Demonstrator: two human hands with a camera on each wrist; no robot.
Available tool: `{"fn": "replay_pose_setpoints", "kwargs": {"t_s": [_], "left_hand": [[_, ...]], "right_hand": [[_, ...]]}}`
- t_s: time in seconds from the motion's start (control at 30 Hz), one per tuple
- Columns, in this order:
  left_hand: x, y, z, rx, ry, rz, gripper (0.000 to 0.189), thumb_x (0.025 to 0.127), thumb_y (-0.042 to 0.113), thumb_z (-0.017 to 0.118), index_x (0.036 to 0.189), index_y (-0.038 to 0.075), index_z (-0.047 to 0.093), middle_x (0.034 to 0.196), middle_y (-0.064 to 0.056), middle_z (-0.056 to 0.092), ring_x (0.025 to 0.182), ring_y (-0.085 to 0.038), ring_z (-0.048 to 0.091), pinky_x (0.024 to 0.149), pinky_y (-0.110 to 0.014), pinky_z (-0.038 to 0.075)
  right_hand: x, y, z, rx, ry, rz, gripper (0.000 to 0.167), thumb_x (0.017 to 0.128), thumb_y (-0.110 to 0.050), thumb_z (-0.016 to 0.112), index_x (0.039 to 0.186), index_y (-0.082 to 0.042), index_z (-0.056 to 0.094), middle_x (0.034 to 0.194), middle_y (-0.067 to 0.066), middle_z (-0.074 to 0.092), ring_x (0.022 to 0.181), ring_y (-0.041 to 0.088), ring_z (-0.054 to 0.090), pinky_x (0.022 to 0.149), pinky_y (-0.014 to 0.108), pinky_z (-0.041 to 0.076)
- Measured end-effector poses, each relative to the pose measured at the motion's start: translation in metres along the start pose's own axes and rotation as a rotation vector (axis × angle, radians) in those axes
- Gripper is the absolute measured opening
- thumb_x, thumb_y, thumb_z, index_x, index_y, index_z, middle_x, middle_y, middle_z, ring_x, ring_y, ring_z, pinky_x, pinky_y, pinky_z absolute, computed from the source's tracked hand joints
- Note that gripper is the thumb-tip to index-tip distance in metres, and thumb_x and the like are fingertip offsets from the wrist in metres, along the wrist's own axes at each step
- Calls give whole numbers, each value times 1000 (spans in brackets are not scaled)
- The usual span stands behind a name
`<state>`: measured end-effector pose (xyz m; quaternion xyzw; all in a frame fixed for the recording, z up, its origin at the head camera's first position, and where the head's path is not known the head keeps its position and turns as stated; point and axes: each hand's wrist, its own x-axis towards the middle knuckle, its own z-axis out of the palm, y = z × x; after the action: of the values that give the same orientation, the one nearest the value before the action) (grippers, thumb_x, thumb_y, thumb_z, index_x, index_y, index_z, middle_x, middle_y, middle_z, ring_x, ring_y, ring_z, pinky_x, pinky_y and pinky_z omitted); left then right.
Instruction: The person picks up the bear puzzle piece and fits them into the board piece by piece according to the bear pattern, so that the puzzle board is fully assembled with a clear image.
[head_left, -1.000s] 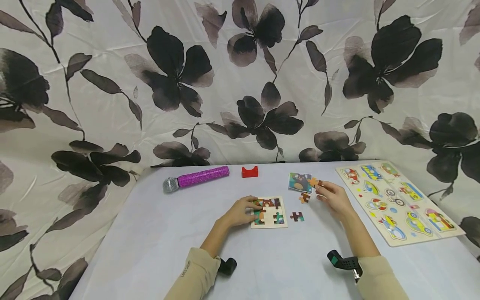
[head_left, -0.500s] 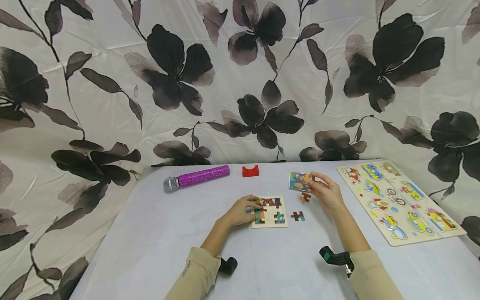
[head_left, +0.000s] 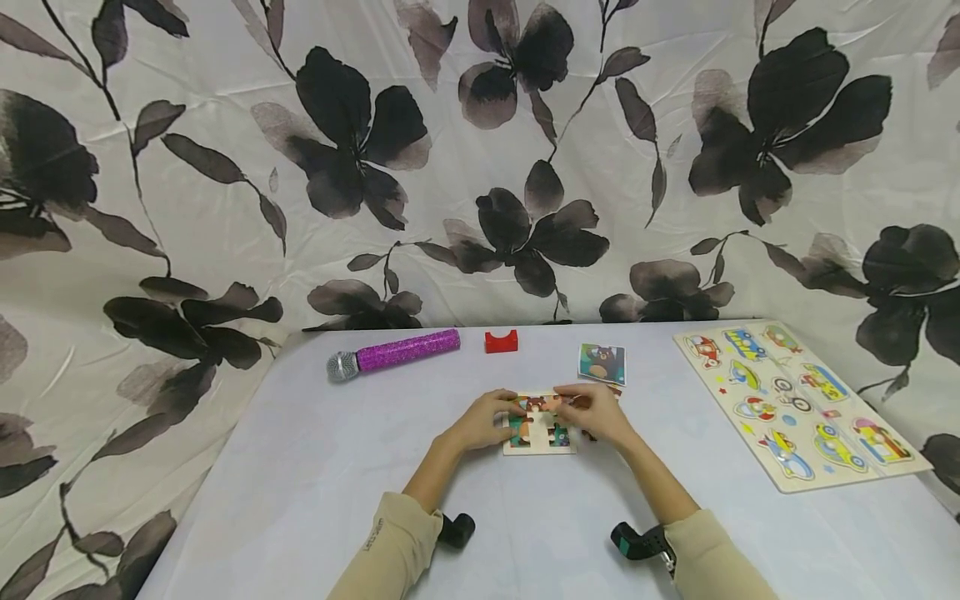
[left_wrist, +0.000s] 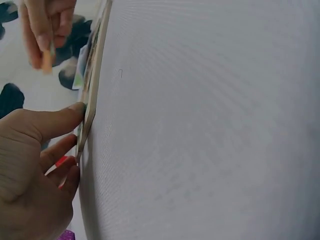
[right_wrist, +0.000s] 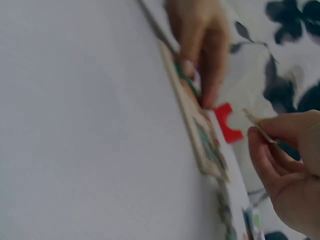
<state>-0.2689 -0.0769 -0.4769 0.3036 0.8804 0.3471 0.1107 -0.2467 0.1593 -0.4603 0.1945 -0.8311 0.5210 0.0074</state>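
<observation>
A small wooden puzzle board (head_left: 538,451) with several jigsaw pieces in its frame lies on the white table. My left hand (head_left: 483,421) grips its left side, the thumb near the front and the fingers toward the back. In the left wrist view the thumb and fingertips of this left hand (left_wrist: 37,165) meet the board's edge. My right hand (head_left: 600,413) pinches a thin puzzle piece (right_wrist: 257,122) between thumb and fingers, raised above the board's back right part. Under and behind the right hand, two loose pieces are mostly hidden.
A bear picture card (head_left: 602,364) lies behind the right hand. Farther back are a red stand (head_left: 501,342) and a purple glitter microphone (head_left: 405,352). A large vehicle puzzle board (head_left: 798,404) covers the table's right side. A floral cloth (head_left: 450,167) hangs behind the table.
My right hand first carried the puzzle piece over the picture card, then moved left and nearer, to above the puzzle board. My left hand has stayed at the board's left side.
</observation>
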Motion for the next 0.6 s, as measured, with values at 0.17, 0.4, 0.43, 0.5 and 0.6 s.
{"fn": "replay_pose_setpoints", "kwargs": {"t_s": [0.17, 0.4, 0.43, 0.5, 0.6], "left_hand": [[-1, 2, -1, 1, -1, -3, 31, 85, 8, 65, 115, 2, 66, 137, -20, 46, 130, -39, 37, 108, -54, 27], [-1, 1, 0, -2, 8, -18, 31, 84, 8, 66, 115, 3, 66, 137, -19, 46, 130, -39, 38, 108, -54, 27], [-1, 1, 0, 0, 7, -18, 31, 84, 8, 66, 115, 3, 66, 137, -19, 46, 130, -39, 38, 108, -54, 27], [-2, 1, 0, 1, 6, -14, 31, 84, 7, 66, 115, 2, 67, 137, -19, 47, 129, -39, 38, 107, -55, 28], [-2, 1, 0, 9, 4, -11, 31, 84, 8, 66, 115, 3, 67, 136, -19, 47, 129, -39, 39, 107, -54, 28]], "right_hand": [[2, -7, 28, -245, -160, -74, 29, 82, 0, 68, 108, 10, 65, 84, 16, 67, 61, 7, 51, 53, 18, 43], [5, -12, 40, -391, -259, -179, 25, 84, 2, 64, 106, 14, 65, 85, 12, 68, 57, 1, 41, 47, 16, 35], [5, -14, 40, -398, -269, -179, 24, 85, 1, 64, 106, 13, 65, 84, 12, 68, 57, 1, 41, 47, 16, 35], [5, -15, 38, -407, -282, -183, 21, 85, 1, 64, 103, 11, 67, 79, 8, 67, 57, 2, 40, 48, 17, 34], [3, -17, 36, -404, -300, -174, 19, 84, 0, 65, 101, 8, 69, 78, 6, 64, 62, 6, 43, 52, 18, 37]]}}
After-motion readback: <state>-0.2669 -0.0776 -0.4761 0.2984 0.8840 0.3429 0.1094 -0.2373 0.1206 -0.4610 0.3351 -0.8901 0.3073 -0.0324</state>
